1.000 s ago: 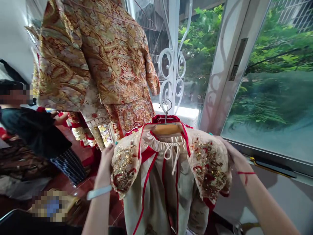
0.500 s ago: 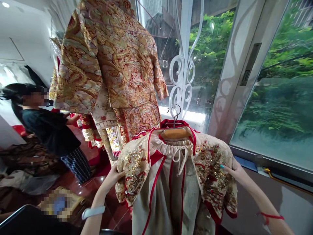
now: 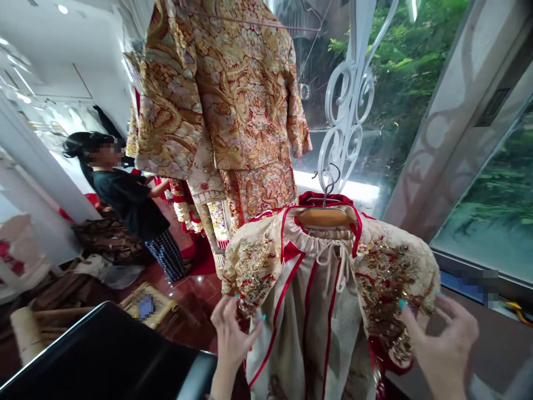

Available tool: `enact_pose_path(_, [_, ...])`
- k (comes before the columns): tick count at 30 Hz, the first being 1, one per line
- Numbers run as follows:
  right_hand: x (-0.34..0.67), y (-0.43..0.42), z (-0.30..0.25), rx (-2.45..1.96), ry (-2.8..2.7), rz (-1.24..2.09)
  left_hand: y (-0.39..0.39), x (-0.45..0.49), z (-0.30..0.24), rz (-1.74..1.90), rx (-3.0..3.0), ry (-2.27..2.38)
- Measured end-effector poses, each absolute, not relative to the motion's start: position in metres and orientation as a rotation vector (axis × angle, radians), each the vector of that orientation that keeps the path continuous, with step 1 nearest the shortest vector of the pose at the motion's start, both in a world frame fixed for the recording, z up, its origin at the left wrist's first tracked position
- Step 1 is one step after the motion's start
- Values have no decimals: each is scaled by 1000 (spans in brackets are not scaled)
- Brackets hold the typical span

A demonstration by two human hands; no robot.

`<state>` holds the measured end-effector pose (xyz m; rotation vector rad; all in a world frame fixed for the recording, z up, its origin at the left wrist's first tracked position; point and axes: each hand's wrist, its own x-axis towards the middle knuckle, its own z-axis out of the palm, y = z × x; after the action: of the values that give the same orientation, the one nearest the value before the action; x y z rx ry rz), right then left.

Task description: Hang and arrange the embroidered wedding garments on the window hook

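A cream garment with red trim and gold and red embroidery (image 3: 325, 300) hangs in front of me on a wooden hanger (image 3: 327, 215), whose metal hook sits on a white scrolled window grille (image 3: 347, 128). My left hand (image 3: 231, 336) pinches the lower edge of the garment's left embroidered flap. My right hand (image 3: 441, 344) has its fingers spread at the lower edge of the right flap, with fingertips touching the cloth.
A large gold and red brocade robe (image 3: 220, 105) hangs high just left of the garment. A person in a black top (image 3: 129, 203) stands at the left over piled cloth on a red floor. A black object (image 3: 104, 361) fills the lower left. Windows run along the right.
Both hands have slid down from the garment's shoulders to the lower edges of its embroidered flaps. The view has swung left and the garment now sits further right.
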<state>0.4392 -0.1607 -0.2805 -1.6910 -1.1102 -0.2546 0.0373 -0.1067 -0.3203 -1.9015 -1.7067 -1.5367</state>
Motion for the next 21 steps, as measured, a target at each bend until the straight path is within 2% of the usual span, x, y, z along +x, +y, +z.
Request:
enact_pose_path(3, [406,-157,-290,-1868,-1215,-503,-102,42,-339,-1581,-2014,-1762])
enact_pose_path(5, [401,-150,-297,-1978,-1328,-499,-99,38,-332,-1692,-2086,-1831])
enact_pose_path(10, [439,-152,-290,-1771,-1652,-139,-112,17,-252,-1945,-1700,-1987])
enact_pose_path(13, [449,-178,-275,-1637,-1805,56,-145,47,-227,-1963,-1537,-1968])
enact_pose_path(17, [417,-202,-268,-1456,-2028,163,-186,155,-270,-1596,-2266,-1792])
enact_pose_path(21, [385,-183,-282,-1534,-2154,91,-171,228,-313,-1363,-2425,-1885])
